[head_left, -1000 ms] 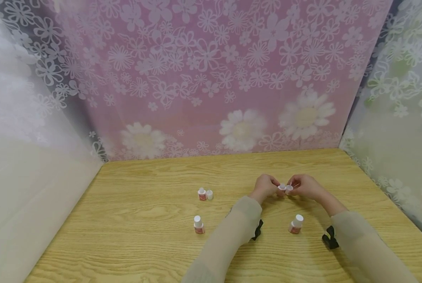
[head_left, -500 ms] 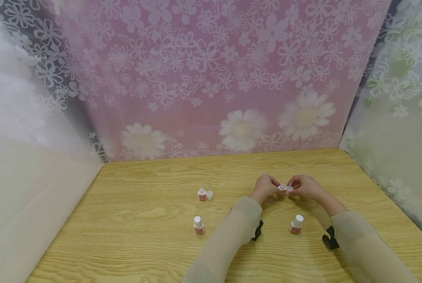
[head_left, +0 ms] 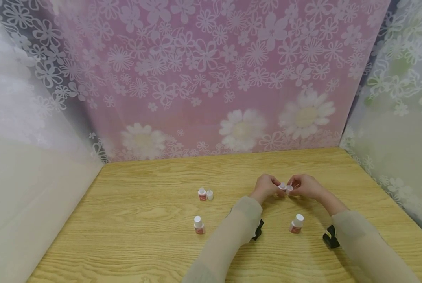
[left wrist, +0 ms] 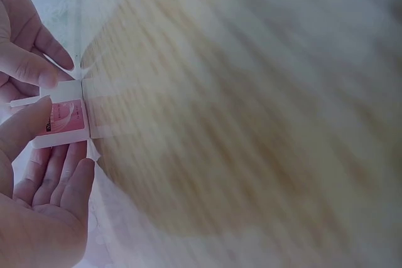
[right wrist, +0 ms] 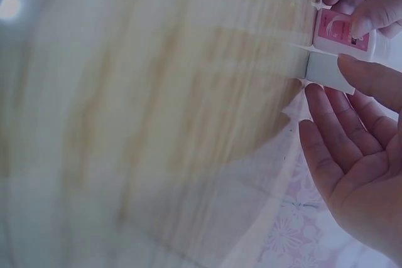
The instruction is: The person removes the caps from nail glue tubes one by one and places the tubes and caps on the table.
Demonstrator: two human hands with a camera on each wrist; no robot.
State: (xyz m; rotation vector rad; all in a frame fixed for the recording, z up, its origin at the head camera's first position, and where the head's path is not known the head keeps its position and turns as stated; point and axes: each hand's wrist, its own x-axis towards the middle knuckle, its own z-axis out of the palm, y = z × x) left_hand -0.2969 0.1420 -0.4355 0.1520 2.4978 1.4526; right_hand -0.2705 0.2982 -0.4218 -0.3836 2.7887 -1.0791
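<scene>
The left grip (head_left: 266, 185), a bare hand, holds a small white bottle (left wrist: 68, 116), its thumb laid over the pink label and its fingers behind. The right grip (head_left: 307, 186) pinches a white cap (right wrist: 330, 72) between thumb and fingertips. Bottle and cap stand side by side on the tabletop (head_left: 136, 224), toward its far right part, the bottle upright with its nozzle bare. Whether the two quite touch is hard to tell.

Nearer the person, below the gap between the hands in the head view, a capped bottle (head_left: 295, 224) stands upright. Farther left is an uncapped bottle (head_left: 202, 195), also upright, with a loose cap (head_left: 210, 195) just beside it on its right. In front of that pair stands another capped bottle (head_left: 198, 225).

Pale sleeves (head_left: 230, 232) cover both forearms, and a black fitting (head_left: 331, 237) shows by the right cuff. Beyond the wood-grained surface hangs a pink floral backdrop (head_left: 182, 78), with a whitish panel (head_left: 30, 177) on the left and a flowered panel (head_left: 402, 157) on the right
</scene>
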